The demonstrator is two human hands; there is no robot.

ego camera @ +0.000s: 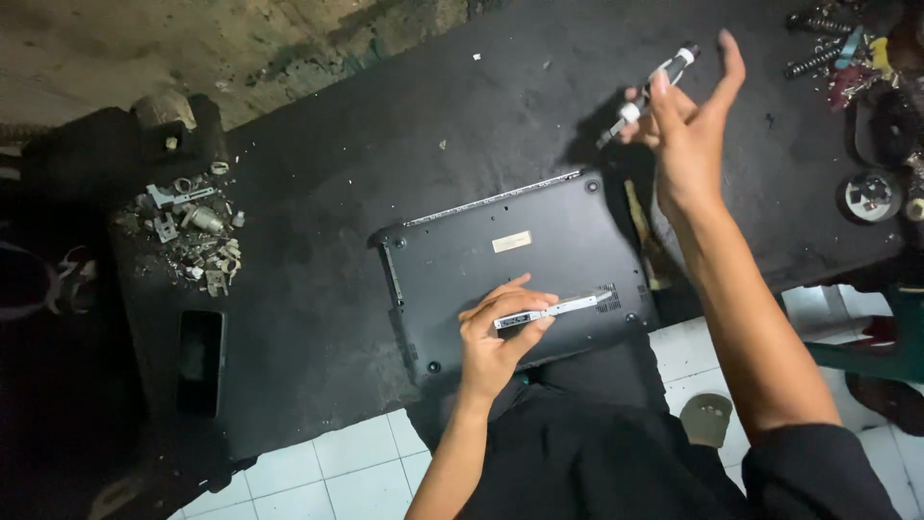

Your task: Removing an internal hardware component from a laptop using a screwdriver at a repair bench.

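Holding that slim silver tool in your left hand, you've got the fingers pinched shut around its handle end, with the tip lying flat across the laptop's black bottom cover, right by the little vent grille near the right-hand edge. The laptop sits upside down on the dark mat, partly hanging toward your lap.

Your right hand is up over the mat's far side, thumb and fingers closed on a small silver-and-black screwdriver, the other fingers splayed out.

My two cents on doing this bit well: keep the silver tool low and flat so it doesn't gouge the plastic, and steady the cover with your palm since nothing else is pinning it down. I'd guess the corner screws are worth checking before you lever anything. The scrap-metal pile on the left and the phone below it are well apart from the laptop, so no worries there.
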